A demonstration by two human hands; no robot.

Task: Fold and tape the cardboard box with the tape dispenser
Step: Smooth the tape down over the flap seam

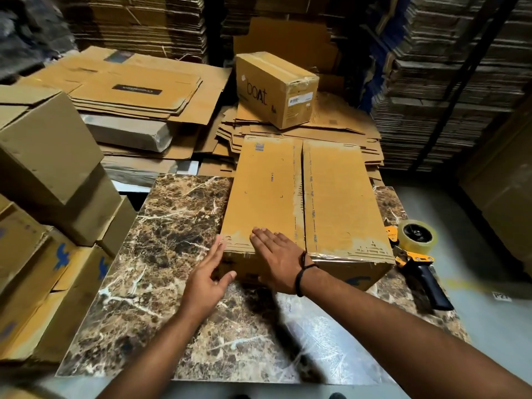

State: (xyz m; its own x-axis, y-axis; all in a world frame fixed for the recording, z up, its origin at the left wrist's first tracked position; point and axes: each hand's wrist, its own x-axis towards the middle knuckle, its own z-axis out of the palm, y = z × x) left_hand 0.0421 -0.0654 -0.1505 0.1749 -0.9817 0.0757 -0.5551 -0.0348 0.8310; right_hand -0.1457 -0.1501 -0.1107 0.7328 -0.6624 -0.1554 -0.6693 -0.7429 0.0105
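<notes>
Presently right hand point(277, 254) presses the box point(339, 197) flap, left hand point(205, 279) steadies its corner, fingers all straight. Hold seam tight before taping.

Tan cardboard box point(302, 197), brown white-veined marble table point(178, 226), yellow-black tape dispenser point(417, 260).

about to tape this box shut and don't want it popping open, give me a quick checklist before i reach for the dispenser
1. Flaps of the cardboard box folded flat, meeting at the middle: ok.
2. Middle seam taped: not ok, no tape along it.
3. Right hand flat on the left flap, pressing it down: ok.
4. Left hand steadying the near left corner: ok.
5. Tape dispenser close, on the marble table right of the box: ok.
6. Tape's free end ready to pull: cannot tell.
</notes>
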